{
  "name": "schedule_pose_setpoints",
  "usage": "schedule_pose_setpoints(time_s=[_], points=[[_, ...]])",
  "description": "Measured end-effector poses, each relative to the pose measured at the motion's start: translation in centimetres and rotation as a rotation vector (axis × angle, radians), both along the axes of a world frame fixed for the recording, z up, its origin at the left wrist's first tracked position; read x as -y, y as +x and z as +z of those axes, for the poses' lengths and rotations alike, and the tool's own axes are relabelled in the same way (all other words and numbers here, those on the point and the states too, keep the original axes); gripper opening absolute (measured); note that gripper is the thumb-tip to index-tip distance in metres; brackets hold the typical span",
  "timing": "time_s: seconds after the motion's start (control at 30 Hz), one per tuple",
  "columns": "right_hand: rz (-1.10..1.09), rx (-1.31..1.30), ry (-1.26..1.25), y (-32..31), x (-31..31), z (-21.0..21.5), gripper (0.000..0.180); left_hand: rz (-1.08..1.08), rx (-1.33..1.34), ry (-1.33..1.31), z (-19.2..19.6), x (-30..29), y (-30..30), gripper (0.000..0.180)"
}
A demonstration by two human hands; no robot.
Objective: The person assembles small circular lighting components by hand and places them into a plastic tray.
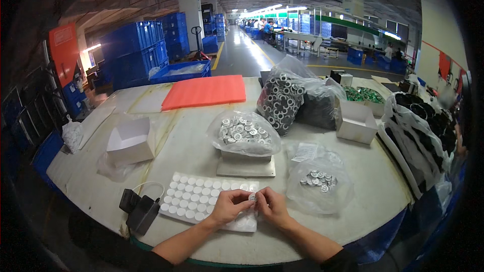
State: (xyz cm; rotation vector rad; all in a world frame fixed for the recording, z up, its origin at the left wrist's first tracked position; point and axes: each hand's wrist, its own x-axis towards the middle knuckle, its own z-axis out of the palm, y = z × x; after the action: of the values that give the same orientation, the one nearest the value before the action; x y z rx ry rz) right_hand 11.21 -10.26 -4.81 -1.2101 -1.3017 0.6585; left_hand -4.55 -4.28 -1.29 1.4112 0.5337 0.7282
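Note:
My left hand (229, 205) and my right hand (271, 205) meet at the near middle of the table, both closed in a pinch. Between their fingertips is a small round silvery metal part (253, 197). Under and left of my left hand lies a sheet of white round stickers (189, 197), set in rows. Beyond the hands, a clear bag of round metal parts (244, 132) rests on a metal-based block (246, 168). To the right, a flatter clear bag (322, 204) holds more such parts (318, 180).
A black power adapter (142, 215) sits left of the sheet. Farther off are a white open box (130, 142), red-orange foam sheets (204, 92), a bag of ring-shaped parts (281, 102), another white box (356, 123) and green circuit boards (362, 94). Bagged black parts (418, 126) stand at the right edge.

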Motion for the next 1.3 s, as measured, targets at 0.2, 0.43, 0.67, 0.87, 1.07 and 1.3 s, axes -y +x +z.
schedule_pose_setpoints(time_s=[0.2, 0.43, 0.67, 0.87, 1.07, 1.3], points=[[-0.04, 0.312, 0.052, 0.6, 0.8, 1.3, 0.011, -0.116, -0.086, 0.11, 0.0, -0.3, -0.4, 0.018], [-0.497, 0.61, 0.127, 5.5, 4.5, 5.0, 0.017, 0.028, 0.024, -0.093, -0.1, -0.3, -0.3, 0.014], [-0.624, 1.089, -0.39, 15.5, 8.2, 3.4, 0.018, 0.092, 0.108, -0.196, -0.5, -0.8, -0.3, 0.011], [-0.458, 0.97, -0.591, 14.5, 8.0, 4.8, 0.02, 0.154, 0.133, -0.218, -0.3, -1.3, -1.3, 0.011], [-0.497, 1.079, -0.457, 11.5, 7.3, 6.0, 0.017, 0.179, 0.13, -0.11, 1.0, -1.4, -0.9, 0.015], [-0.288, 0.674, 0.434, 5.9, 2.3, 1.9, 0.016, 0.372, -0.156, 0.487, 5.1, -9.3, 4.3, 0.019]])
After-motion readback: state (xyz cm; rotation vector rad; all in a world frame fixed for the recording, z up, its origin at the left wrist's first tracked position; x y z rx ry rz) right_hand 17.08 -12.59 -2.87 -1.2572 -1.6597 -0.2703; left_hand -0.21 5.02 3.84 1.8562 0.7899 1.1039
